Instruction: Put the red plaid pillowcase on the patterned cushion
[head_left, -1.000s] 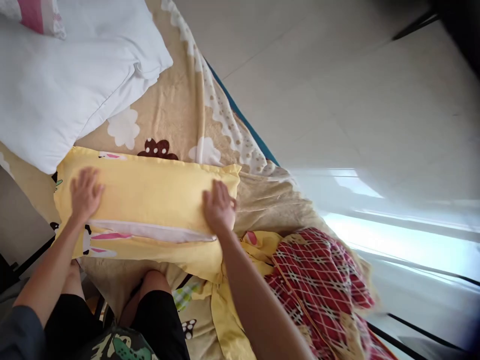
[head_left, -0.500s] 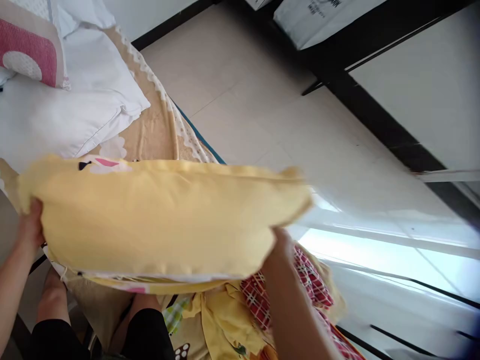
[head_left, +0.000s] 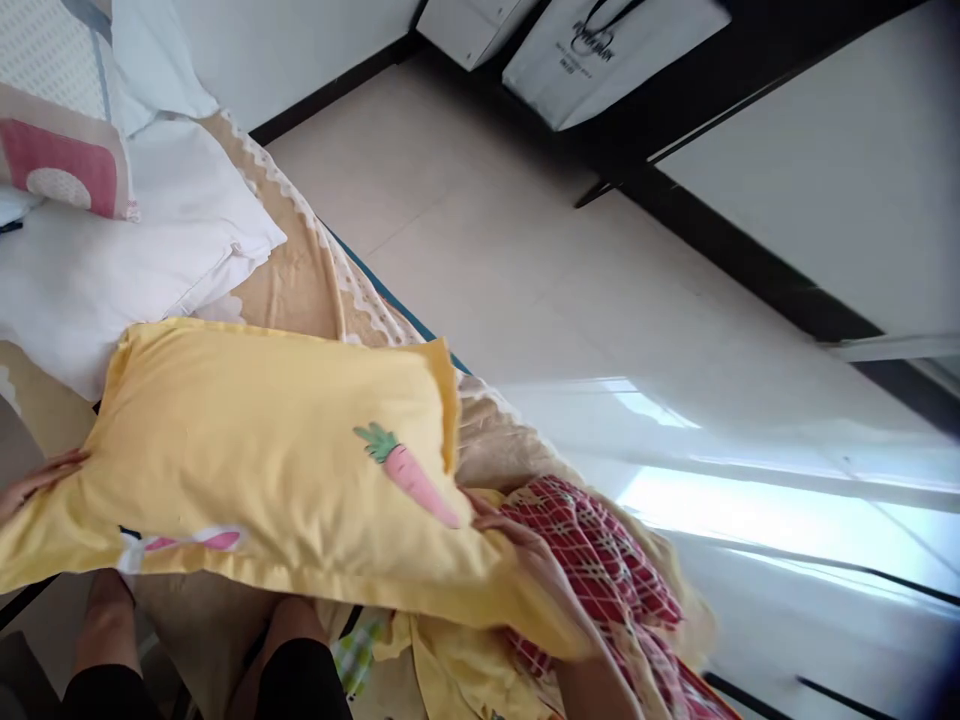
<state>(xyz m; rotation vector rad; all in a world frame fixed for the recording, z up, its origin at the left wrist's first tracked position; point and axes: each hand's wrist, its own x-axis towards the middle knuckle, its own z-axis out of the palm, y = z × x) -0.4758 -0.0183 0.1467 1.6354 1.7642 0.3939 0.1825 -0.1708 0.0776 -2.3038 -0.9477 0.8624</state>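
Observation:
A plump yellow pillow [head_left: 262, 420] spreads above the bed in front of my legs. It carries a pink carrot print with green leaves, and part of a white-and-pink print shows along its near edge. At its left end, my left hand [head_left: 41, 482] holds the pillow with fingers laid along the side; the thumb is hidden. My right hand [head_left: 517, 530] grips the right side below the carrot, its fingertips pressed into the fabric. The near right corner flops over my right wrist.
White pillows [head_left: 150, 250] and a patterned cushion [head_left: 67, 160] lie at the upper left on a tan blanket [head_left: 304, 285]. Red checked cloth [head_left: 592, 560] and crumpled yellow cloth [head_left: 465, 665] lie at the lower right. A white bag [head_left: 592, 60] sits on a dark shelf beyond the tiled floor.
The yellow pillow has turned over, so its carrot print now faces up. It has come lower and to the left, with both hands still at its ends.

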